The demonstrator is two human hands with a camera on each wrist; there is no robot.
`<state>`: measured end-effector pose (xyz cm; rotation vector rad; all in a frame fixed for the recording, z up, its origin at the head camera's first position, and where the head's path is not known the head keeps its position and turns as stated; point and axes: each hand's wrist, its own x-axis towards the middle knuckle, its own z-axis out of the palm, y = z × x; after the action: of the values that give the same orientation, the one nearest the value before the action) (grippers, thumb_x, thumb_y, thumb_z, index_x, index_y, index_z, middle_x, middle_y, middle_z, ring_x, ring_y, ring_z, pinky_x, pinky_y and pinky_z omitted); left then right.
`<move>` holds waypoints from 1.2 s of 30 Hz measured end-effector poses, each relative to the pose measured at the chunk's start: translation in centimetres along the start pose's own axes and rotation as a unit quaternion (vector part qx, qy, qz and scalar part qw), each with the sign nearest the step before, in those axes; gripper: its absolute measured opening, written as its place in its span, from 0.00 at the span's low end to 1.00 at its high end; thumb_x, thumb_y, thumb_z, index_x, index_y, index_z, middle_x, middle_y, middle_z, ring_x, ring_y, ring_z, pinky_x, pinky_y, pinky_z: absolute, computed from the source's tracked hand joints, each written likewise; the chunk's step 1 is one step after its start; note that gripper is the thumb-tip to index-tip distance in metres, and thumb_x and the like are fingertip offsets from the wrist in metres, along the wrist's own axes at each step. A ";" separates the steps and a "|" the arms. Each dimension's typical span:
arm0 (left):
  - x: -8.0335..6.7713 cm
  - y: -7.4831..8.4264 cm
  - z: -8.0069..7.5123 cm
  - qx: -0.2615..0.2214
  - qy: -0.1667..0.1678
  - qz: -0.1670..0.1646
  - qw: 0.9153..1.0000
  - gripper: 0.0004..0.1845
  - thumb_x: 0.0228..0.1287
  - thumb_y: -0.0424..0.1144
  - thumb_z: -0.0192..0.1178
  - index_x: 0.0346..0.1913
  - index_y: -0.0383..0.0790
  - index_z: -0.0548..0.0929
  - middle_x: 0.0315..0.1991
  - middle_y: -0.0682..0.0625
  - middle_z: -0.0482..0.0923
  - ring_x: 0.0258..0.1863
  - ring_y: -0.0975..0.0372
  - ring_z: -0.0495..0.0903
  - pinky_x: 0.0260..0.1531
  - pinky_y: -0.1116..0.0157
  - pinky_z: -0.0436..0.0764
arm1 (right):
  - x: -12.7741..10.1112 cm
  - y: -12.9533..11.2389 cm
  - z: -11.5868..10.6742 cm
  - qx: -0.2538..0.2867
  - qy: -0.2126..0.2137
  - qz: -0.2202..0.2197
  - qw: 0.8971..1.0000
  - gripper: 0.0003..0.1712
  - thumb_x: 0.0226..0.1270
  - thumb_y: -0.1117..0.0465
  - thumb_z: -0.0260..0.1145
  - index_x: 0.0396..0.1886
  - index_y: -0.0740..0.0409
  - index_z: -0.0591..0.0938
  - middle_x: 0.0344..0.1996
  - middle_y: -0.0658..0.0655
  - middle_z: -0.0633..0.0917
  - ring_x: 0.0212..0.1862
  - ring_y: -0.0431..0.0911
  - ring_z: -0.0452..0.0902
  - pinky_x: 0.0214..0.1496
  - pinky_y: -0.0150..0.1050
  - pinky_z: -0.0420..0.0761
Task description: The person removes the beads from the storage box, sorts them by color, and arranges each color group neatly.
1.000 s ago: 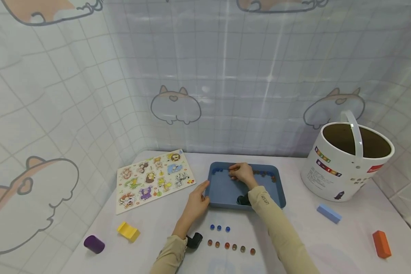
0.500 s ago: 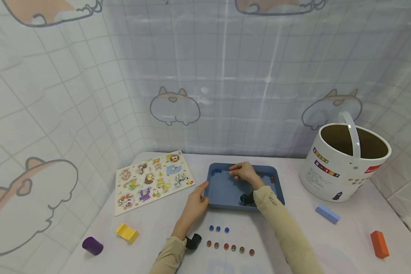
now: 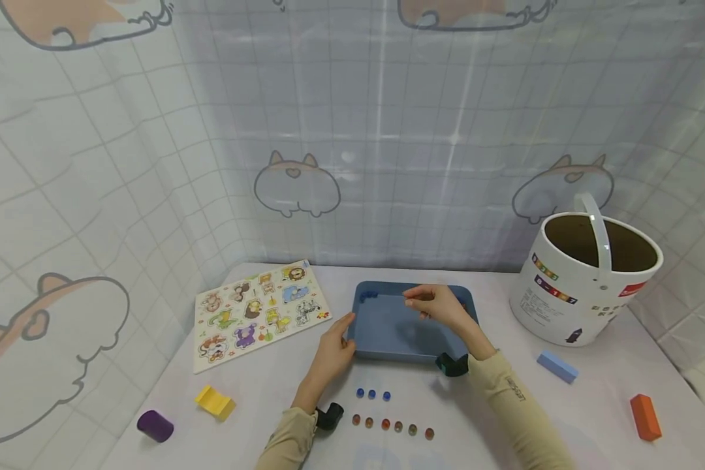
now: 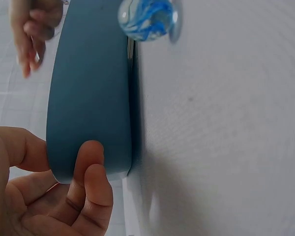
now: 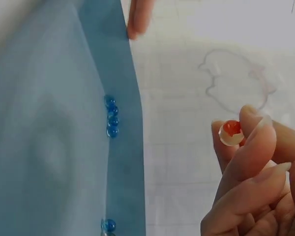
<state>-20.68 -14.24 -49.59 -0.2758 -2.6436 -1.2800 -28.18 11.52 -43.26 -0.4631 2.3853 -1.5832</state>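
A blue tray (image 3: 388, 323) lies mid-table, with a few blue marbles (image 3: 367, 295) in its far left corner (image 5: 111, 118). My left hand (image 3: 346, 324) grips the tray's near left corner, thumb on its outer wall (image 4: 96, 172). Above the tray's far side, my right hand (image 3: 414, 299) pinches a red-and-clear marble (image 5: 231, 132) between thumb and fingertips. On the table in front of the tray lie three blue marbles (image 3: 371, 394) and a row of several red-brown marbles (image 3: 390, 425). One of those blue marbles (image 4: 147, 17) shows close up in the left wrist view.
A white bucket (image 3: 587, 287) with a handle stands at the right. An animal puzzle board (image 3: 261, 310) lies at the left. Scattered blocks: yellow (image 3: 214, 399), purple cylinder (image 3: 155, 424), light blue (image 3: 557, 365), orange (image 3: 645, 416). A curtain wall closes the back and left.
My right hand has lifted from the marbles along the tray's far edge and drawn back to the right with a red marble pinched. The left hand stayed at the tray's corner.
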 end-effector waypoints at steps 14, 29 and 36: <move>0.0 0.0 0.0 0.007 0.000 -0.003 1.000 0.32 0.56 0.24 0.53 0.67 0.30 0.69 0.68 0.38 0.69 0.15 0.72 0.65 0.18 0.73 0.71 | -7.9 2.0 0.8 0.034 -0.068 -0.056 0.996 0.21 0.65 0.57 0.65 0.52 0.66 0.82 0.46 0.68 0.86 0.18 0.36 0.63 0.20 0.33 0.68; 0.3 0.1 -0.2 0.010 -0.013 -0.025 1.000 0.33 0.56 0.26 0.53 0.69 0.33 0.68 0.70 0.40 0.66 0.17 0.70 0.66 0.20 0.73 0.71 | -12.6 7.2 1.9 0.097 -0.137 -0.003 0.986 0.21 0.63 0.61 0.66 0.49 0.74 0.80 0.31 0.47 0.86 0.19 0.32 0.68 0.19 0.26 0.69; 0.2 0.1 -0.1 0.010 -0.011 -0.020 1.000 0.32 0.56 0.26 0.53 0.68 0.32 0.68 0.69 0.39 0.67 0.18 0.70 0.65 0.21 0.74 0.71 | -13.4 8.3 2.7 0.085 -0.184 -0.022 0.979 0.17 0.56 0.65 0.70 0.44 0.70 0.83 0.27 0.43 0.84 0.19 0.30 0.67 0.19 0.23 0.67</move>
<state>-20.80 -14.22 -49.39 -0.2367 -2.6909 -1.2693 -15.89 17.44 -51.59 -0.7088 1.9619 -1.5454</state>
